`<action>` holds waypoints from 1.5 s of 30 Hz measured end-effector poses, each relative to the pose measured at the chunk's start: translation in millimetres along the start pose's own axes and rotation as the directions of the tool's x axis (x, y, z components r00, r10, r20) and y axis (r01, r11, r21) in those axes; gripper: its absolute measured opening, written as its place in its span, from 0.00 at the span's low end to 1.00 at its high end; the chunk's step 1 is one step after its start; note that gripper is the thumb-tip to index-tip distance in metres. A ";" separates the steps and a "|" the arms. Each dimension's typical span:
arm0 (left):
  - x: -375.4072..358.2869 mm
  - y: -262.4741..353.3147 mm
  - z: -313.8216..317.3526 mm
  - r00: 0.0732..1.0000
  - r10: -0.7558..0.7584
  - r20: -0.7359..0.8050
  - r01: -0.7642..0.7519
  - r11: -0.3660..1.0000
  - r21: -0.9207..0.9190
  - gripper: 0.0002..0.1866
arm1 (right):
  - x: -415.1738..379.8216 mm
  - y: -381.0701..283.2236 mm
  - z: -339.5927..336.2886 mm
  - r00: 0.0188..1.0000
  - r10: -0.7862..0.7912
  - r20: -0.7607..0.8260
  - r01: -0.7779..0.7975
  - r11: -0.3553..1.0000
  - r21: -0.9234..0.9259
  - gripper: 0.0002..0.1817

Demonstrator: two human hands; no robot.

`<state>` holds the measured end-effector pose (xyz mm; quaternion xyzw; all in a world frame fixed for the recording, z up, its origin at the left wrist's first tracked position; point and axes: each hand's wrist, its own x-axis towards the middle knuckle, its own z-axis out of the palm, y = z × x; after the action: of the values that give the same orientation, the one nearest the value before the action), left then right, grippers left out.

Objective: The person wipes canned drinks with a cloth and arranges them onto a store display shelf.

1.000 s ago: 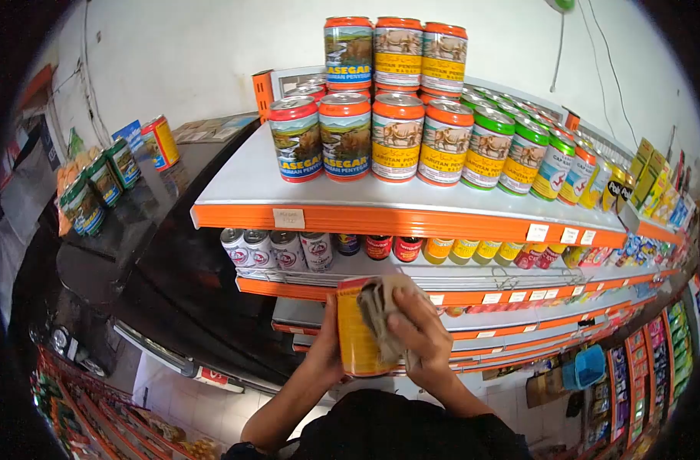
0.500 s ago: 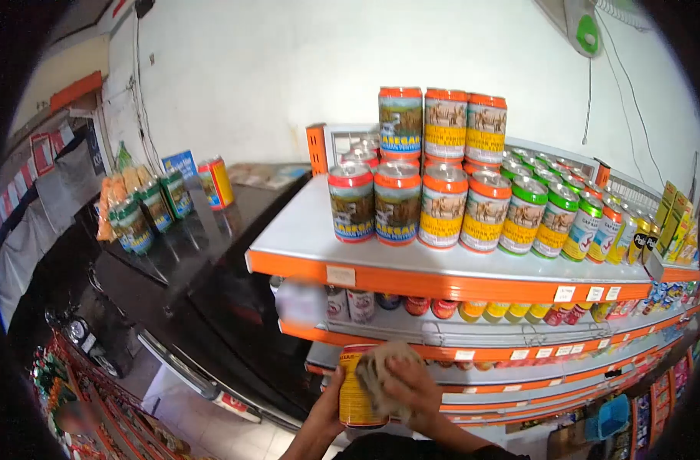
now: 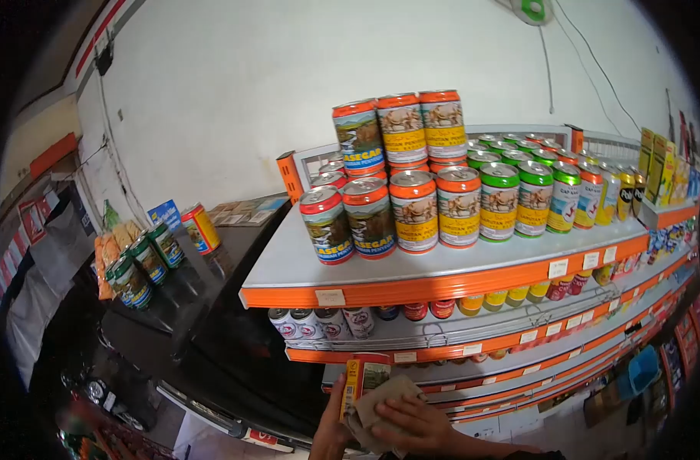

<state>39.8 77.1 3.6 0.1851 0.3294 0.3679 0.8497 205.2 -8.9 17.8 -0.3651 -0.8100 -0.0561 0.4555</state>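
Observation:
My left hand (image 3: 331, 423) is closed around the side of a drink can (image 3: 355, 381) with yellow and red print, held upright low in front of the shelf. A greyish-beige cloth (image 3: 380, 406) lies in my right hand (image 3: 417, 426), pressed against the can and covering its lower part. The fingers of the right hand are bent over the cloth. Beyond the hands, rows of similar cans (image 3: 413, 215) with orange, red and green rims stand on the top shelf (image 3: 442, 277), and several are stacked in a second layer.
A black counter (image 3: 204, 280) to the left bears several green-rimmed cans (image 3: 150, 257), a yellow-and-red can (image 3: 201, 228) and newspapers (image 3: 246, 212). White cans (image 3: 333, 323) fill part of the lower shelf. A blue basket (image 3: 643, 371) sits low at right; a motorcycle (image 3: 100, 395) is at lower left.
The can has turned in my left hand, so a different printed side faces me. My right hand and the cloth have moved lower on it. The view has tilted and shifted.

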 end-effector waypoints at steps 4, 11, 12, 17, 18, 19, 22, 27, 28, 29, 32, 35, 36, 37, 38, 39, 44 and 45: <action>5.9 -18.0 -1.1 0.997 -0.062 0.039 0.059 0.995 0.077 0.29 | -12.2 6.8 -8.1 0.993 0.110 -0.050 -0.112 0.992 -0.051 0.20; 15.5 -30.7 17.8 0.994 -0.080 0.070 0.077 0.996 0.048 0.27 | -24.9 -1.2 -17.5 0.974 0.193 -0.114 -0.211 0.962 -0.172 0.17; 18.5 -29.2 19.3 0.990 -0.103 0.093 0.097 0.993 0.066 0.27 | -23.3 -7.2 -20.5 0.993 0.065 -0.097 -0.083 0.977 -0.194 0.17; 26.8 -29.8 23.7 0.958 -0.221 0.182 0.195 0.969 0.153 0.28 | -40.7 11.2 -24.0 0.987 0.135 -0.091 -0.158 0.928 -0.336 0.19; 26.8 -31.7 26.9 0.956 -0.231 0.181 0.205 0.967 0.148 0.28 | -48.1 23.3 -24.2 0.969 0.158 -0.190 -0.218 0.909 -0.354 0.19; 27.0 -32.3 33.2 0.932 -0.300 0.203 0.243 0.933 0.264 0.28 | -43.1 23.3 -29.4 0.969 0.169 -0.180 -0.224 0.908 -0.354 0.19; 29.7 -35.0 45.1 0.905 -0.374 0.203 0.283 0.885 0.370 0.28 | -22.3 20.4 -42.7 0.820 0.483 -0.308 -0.541 0.830 -0.140 0.19; 39.0 -30.7 40.5 0.900 -0.362 0.244 0.345 0.932 0.111 0.28 | -40.1 -6.6 -20.2 0.965 0.260 -0.042 -0.260 0.916 -0.306 0.20; 35.2 -21.7 42.1 0.901 -0.361 0.239 0.346 0.932 0.102 0.29 | -39.5 -10.3 -18.1 0.964 0.265 -0.025 -0.260 0.918 -0.301 0.20; 29.9 -20.1 40.5 0.902 -0.360 0.239 0.349 0.933 0.089 0.29 | -36.8 -12.9 -17.3 0.984 0.168 0.053 -0.149 0.955 -0.257 0.20; 30.9 -24.5 21.1 0.960 -0.194 0.203 0.152 0.967 0.204 0.29 | -27.3 7.1 -14.7 0.991 0.104 0.086 -0.083 0.971 -0.225 0.21; 18.5 -27.0 18.3 0.973 -0.167 0.159 0.143 0.978 0.151 0.29 | 8.8 24.1 -22.0 0.979 0.204 0.000 -0.202 0.967 -0.158 0.21; 11.6 -24.1 22.7 0.987 -0.119 0.112 0.103 0.985 0.142 0.27 | 16.6 25.1 -22.3 0.966 0.257 -0.035 -0.259 0.962 -0.084 0.22; 12.9 -25.7 16.5 0.987 -0.120 0.102 0.106 0.985 0.136 0.27 | 13.8 20.4 -16.6 0.965 0.261 -0.028 -0.263 0.962 -0.075 0.22; 17.4 -25.7 6.4 0.988 -0.056 0.143 0.050 0.998 0.045 0.27 | 7.7 13.3 -8.6 0.979 0.203 0.005 -0.202 0.977 -0.061 0.21; 19.6 -23.4 -0.9 0.983 0.017 0.182 -0.008 0.999 -0.048 0.27 | 2.0 7.0 -1.8 0.990 0.138 0.035 -0.136 0.990 -0.047 0.20; 3.6 -16.0 -22.9 0.991 0.077 0.109 -0.078 0.997 0.010 0.29 | -25.9 3.8 17.2 0.957 -0.114 0.268 0.099 0.993 0.066 0.20; -2.0 -21.7 -27.5 0.991 0.086 0.101 -0.088 0.996 0.011 0.29 | -29.3 12.5 25.0 0.957 -0.122 0.264 0.106 0.991 0.077 0.20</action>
<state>30.5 63.2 -27.2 0.2242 0.2806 0.3921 0.8469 205.1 -5.1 -22.5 -0.3078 -0.8851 -0.0075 0.3489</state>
